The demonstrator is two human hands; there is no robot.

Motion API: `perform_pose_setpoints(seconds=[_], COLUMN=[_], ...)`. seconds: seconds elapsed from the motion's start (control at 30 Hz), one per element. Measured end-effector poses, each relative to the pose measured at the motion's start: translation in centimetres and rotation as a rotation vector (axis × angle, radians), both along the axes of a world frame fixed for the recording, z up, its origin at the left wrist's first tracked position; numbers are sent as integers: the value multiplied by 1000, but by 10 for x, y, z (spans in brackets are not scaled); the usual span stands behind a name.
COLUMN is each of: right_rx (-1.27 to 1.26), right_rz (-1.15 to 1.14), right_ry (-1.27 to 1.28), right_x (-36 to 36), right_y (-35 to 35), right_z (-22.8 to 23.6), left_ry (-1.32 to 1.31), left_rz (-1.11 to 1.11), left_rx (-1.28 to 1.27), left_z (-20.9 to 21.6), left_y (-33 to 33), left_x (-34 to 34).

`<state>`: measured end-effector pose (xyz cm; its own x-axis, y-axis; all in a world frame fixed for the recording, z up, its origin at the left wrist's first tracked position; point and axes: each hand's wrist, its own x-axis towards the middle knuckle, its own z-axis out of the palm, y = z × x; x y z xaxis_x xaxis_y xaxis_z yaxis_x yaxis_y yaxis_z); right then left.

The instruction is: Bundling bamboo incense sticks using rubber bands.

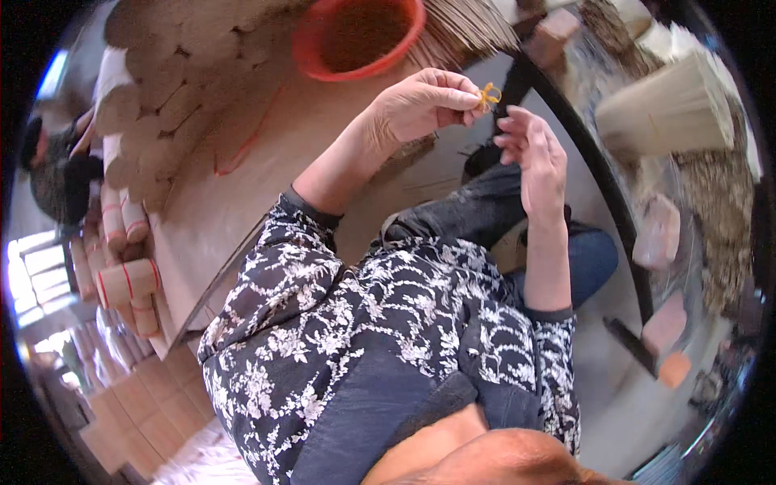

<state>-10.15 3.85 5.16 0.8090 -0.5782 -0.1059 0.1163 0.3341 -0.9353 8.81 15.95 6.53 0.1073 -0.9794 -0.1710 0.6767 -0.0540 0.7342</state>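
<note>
My left hand point(428, 103) is raised above the edge of the work table, thumb and fingers pinched together. Between its fingertips are thin yellow loops point(489, 95) that look like rubber bands. Just to the right, my right hand point(533, 149) is lifted with its fingers loosely bent and apart, holding nothing. A small gap separates its fingertips from the yellow loops. Beyond my left hand stands a red plastic bowl point(356, 77) with brown contents. Thin sticks point(469, 32) lie spread beside the bowl.
Brown round-ended bundles point(186, 73) are piled at the far left of the table point(194, 234). Wrapped rolls with red bands point(129, 283) are stacked by its left edge. A thick pale stick bundle point(667, 109) lies at the right. Another person point(61, 174) is at the left.
</note>
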Motion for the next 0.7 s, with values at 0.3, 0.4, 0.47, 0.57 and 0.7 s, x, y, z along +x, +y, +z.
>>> perform_pose_setpoints(seconds=[0.3, 0.4, 0.47, 0.57, 0.7], right_rx=[5, -30, 35, 162, 338], right_rz=[-132, -183, -197, -165, -191], right_ry=[22, 52, 44, 3, -89], right_x=[-27, -29, -29, -31, -28], right_y=[6, 7, 5, 1, 0], right_z=[10, 5, 1, -3, -7], left_ry=[-293, -360, -396, -405, -221], left_rz=[2, 13, 23, 37, 38], left_rx=[62, 38, 30, 60, 107], left_z=[-8, -10, -11, -13, -17], left_y=[-26, -26, -25, -24, -22], left_x=[-57, -63, -63, -63, -62])
